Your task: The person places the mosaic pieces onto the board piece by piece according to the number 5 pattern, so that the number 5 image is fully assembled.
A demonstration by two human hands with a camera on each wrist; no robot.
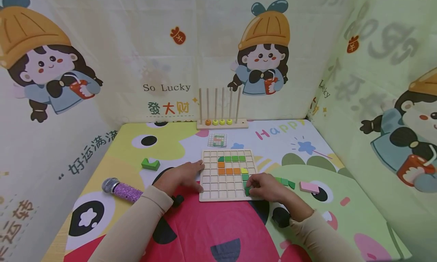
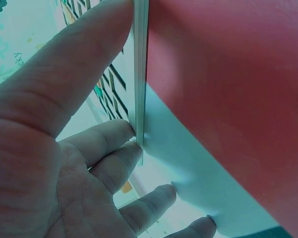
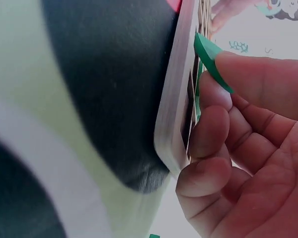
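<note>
A wooden grid board [image 1: 215,184] lies on the table with orange tiles [image 1: 229,171], green tiles [image 1: 235,159] and a yellow tile [image 1: 244,170] set in its squares. My left hand [image 1: 180,175] steadies the board's left side, thumb and fingertips at its edge, as the left wrist view also shows. Over the lower right of the grid, my right hand [image 1: 268,187] pinches a green tile with a curved edge [image 3: 211,59] between thumb and index finger. That tile is tilted, one corner at the board's surface. The remaining right fingers curl beside the board's edge.
Behind the board lie a pattern card [image 1: 217,140] and a pegged bead stand [image 1: 222,125]. To the left are a green notched block [image 1: 150,164] and a purple glitter microphone [image 1: 126,192]. Loose green tiles [image 1: 285,182] and a pink block [image 1: 309,187] lie right.
</note>
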